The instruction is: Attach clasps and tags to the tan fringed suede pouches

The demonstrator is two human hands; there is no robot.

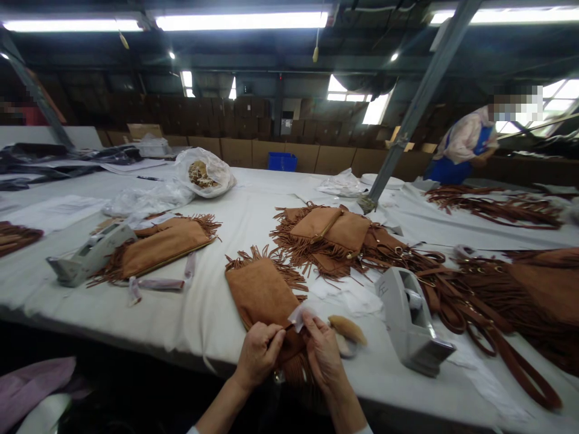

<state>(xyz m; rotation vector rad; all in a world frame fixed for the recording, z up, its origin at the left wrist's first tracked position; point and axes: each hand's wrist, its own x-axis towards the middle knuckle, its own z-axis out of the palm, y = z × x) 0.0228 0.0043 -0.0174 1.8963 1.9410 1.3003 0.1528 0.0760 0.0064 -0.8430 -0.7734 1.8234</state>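
Note:
A tan suede fringed pouch point(262, 288) lies at the table's front edge, its fringe spread at the far side and hanging near me. My left hand point(261, 354) is closed at the pouch's near edge, pinching a thin dark brown strip. Close by on the right, my right hand point(322, 349) pinches a small white piece of thin wrapping point(298, 316) against the end of that strip. The fingers hide part of the strip and the pouch's near corner. Just right of my right hand lies a tan, brush-like piece point(347, 329), slightly blurred.
Grey tape dispensers point(409, 328) stand right and left. More fringed pouches point(337, 232) are piled ahead, with brown straps point(479, 313) at right. Another pouch point(165, 244) lies left beside wrapped strips point(160, 283). A metal post point(414, 114) rises from the table. A person point(465, 144) stands far right.

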